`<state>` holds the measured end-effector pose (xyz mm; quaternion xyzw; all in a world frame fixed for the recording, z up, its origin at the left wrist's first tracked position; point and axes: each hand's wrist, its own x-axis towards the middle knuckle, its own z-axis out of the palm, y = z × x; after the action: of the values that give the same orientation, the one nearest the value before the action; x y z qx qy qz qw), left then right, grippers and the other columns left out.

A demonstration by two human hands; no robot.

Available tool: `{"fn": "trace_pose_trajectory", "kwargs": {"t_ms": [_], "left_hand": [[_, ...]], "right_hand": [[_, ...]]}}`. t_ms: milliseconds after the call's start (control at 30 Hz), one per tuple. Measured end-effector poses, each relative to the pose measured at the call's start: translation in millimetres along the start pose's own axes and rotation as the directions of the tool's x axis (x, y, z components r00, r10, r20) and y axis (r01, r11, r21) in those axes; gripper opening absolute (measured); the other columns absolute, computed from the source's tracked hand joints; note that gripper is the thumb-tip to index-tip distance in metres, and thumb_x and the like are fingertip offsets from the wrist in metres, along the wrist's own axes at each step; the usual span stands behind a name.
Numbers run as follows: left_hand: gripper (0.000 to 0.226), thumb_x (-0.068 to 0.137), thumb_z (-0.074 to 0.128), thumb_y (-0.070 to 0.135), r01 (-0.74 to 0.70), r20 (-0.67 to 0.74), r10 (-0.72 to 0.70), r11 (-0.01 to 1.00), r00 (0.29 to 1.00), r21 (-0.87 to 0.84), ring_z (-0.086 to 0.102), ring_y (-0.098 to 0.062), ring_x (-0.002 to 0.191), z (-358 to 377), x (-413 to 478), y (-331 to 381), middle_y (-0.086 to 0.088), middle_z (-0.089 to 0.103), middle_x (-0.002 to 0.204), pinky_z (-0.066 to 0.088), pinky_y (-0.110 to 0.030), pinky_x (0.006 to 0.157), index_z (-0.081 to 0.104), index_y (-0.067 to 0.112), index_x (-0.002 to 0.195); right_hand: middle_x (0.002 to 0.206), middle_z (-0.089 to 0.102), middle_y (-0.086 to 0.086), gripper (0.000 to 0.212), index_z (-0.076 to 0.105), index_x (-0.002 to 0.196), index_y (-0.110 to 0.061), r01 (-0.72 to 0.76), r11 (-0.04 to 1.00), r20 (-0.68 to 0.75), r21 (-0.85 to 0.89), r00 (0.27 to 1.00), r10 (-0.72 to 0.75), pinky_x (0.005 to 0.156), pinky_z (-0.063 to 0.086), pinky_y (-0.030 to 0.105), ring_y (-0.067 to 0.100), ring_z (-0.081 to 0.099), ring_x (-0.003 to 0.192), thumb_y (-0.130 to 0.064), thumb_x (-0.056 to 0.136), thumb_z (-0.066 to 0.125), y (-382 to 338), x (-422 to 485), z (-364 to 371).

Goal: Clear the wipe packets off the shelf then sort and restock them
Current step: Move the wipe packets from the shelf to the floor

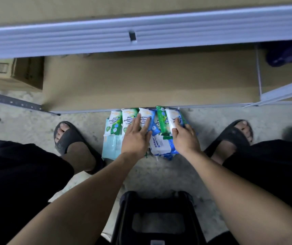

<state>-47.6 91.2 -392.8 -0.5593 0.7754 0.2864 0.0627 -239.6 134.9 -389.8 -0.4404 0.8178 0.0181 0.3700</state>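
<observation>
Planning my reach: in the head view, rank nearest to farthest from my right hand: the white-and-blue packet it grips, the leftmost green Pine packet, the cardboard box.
1. white-and-blue packet: gripped by the right hand.
2. leftmost green Pine packet: row's left end.
3. cardboard box: far left, beyond the row.

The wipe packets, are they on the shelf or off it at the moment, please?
Off it: the wipe packets lie on the concrete floor in front of the shelf.

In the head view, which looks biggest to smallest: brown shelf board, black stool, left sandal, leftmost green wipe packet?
1. brown shelf board
2. black stool, inflated by nearness to the camera
3. left sandal
4. leftmost green wipe packet
</observation>
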Motion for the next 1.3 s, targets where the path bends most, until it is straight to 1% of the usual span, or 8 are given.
{"fn": "trace_pose_trajectory", "kwargs": {"t_ms": [133, 267, 400, 567, 733, 900, 1100, 1300], "left_hand": [[0.058, 0.105, 0.026, 0.053, 0.03, 0.152, -0.041, 0.997, 0.988, 0.071, 0.006, -0.027, 0.155, -18.4, 14.9, 6.6, -0.006, -0.001, 0.169, 0.014, -0.038, 0.125, 0.014, 0.036, 0.16], [0.061, 0.103, 0.028, 0.057, -0.009, 0.208, -0.022, 0.989, 0.978, 0.147, 0.011, -0.031, 0.154, -40.4, 13.1, 12.7, -0.004, 0.004, 0.169, 0.017, -0.042, 0.123, 0.019, 0.035, 0.159], [0.059, 0.103, 0.035, 0.054, -0.039, 0.199, 0.0, 0.981, 0.98, 0.192, 0.015, -0.031, 0.153, -61.4, -2.0, 17.0, -0.002, 0.02, 0.166, 0.017, -0.043, 0.124, 0.028, 0.032, 0.157], [0.054, 0.1, 0.044, 0.051, -0.115, 0.143, 0.082, 0.964, 0.986, 0.24, 0.036, -0.027, 0.141, -95.4, -19.4, 25.7, -0.001, 0.049, 0.149, 0.032, -0.038, 0.113, 0.047, 0.026, 0.147], [0.046, 0.098, 0.048, 0.047, -0.144, 0.044, 0.137, 0.947, 0.99, 0.288, 0.048, -0.026, 0.129, -137.7, -41.2, 36.3, -0.002, 0.058, 0.137, 0.041, -0.037, 0.101, 0.057, 0.02, 0.135], [0.047, 0.098, 0.051, 0.047, -0.177, -0.06, 0.197, 0.954, 0.979, 0.243, 0.052, -0.025, 0.127, -184.1, -70.6, 41.0, -0.001, 0.057, 0.141, 0.045, -0.036, 0.1, 0.055, 0.023, 0.138], [0.041, 0.097, 0.047, 0.051, -0.16, -0.227, 0.25, 0.921, 0.941, 0.354, 0.063, -0.032, 0.108, -264.0, -107.8, 28.0, -0.007, 0.069, 0.12, 0.053, -0.039, 0.085, 0.061, 0.026, 0.127], [0.031, 0.097, 0.053, 0.045, -0.126, -0.448, 0.27, 0.937, 0.852, 0.325, 0.065, -0.028, 0.098, -353.6, -137.4, -2.1, 0.0, 0.072, 0.111, 0.052, -0.037, 0.075, 0.067, 0.03, 0.119]], "right_hand": [[0.148, 0.038, 0.017, 0.053, 0.022, 0.158, -0.03, 0.016, 0.999, 0.048, -0.041, 0.999, -0.014, 0.103, 0.042, 0.046, 0.035, 0.033, 0.138, -0.037, 0.106, 0.028, -6.0, 7.1, -14.2], [0.155, 0.033, 0.014, 0.055, 0.026, 0.157, -0.027, 0.066, 0.994, 0.046, -0.084, 0.997, -0.062, 0.105, 0.043, 0.047, 0.036, 0.035, 0.137, -0.043, 0.105, 0.034, -13.2, -2.3, -31.4], [0.154, 0.036, 0.009, 0.056, 0.032, 0.154, -0.029, 0.117, 0.982, 0.033, -0.148, 0.993, -0.113, 0.101, 0.045, 0.044, 0.034, 0.041, 0.132, -0.048, 0.102, 0.038, -22.0, -23.3, -50.7], [0.146, 0.045, 0.011, 0.049, 0.046, 0.145, -0.023, 0.219, 0.936, 0.002, -0.275, 0.974, -0.227, 0.099, 0.043, 0.042, 0.033, 0.044, 0.13, -0.045, 0.102, 0.042, -47.0, -57.7, -84.4], [0.139, 0.052, 0.01, 0.047, 0.051, 0.142, -0.021, 0.297, 0.905, -0.05, -0.303, 0.944, -0.327, 0.105, 0.043, 0.043, 0.032, 0.044, 0.129, -0.044, 0.101, 0.044, -81.6, -100.4, -114.6], [0.139, 0.054, 0.008, 0.048, 0.052, 0.14, -0.021, 0.391, 0.834, -0.101, -0.39, 0.882, -0.461, 0.106, 0.043, 0.044, 0.032, 0.046, 0.128, -0.046, 0.1, 0.044, -116.0, -144.4, -138.1], [0.141, 0.054, 0.004, 0.053, 0.049, 0.145, -0.025, 0.513, 0.77, -0.176, -0.38, 0.777, -0.605, 0.106, 0.043, 0.043, 0.029, 0.047, 0.131, -0.05, 0.099, 0.046, -167.8, -189.4, -178.0], [0.133, 0.061, 0.003, 0.046, 0.057, 0.139, -0.023, 0.626, 0.702, -0.24, -0.339, 0.664, -0.708, 0.098, 0.048, 0.04, 0.026, 0.055, 0.121, -0.044, 0.099, 0.051, -234.8, -209.1, -233.5]]}}
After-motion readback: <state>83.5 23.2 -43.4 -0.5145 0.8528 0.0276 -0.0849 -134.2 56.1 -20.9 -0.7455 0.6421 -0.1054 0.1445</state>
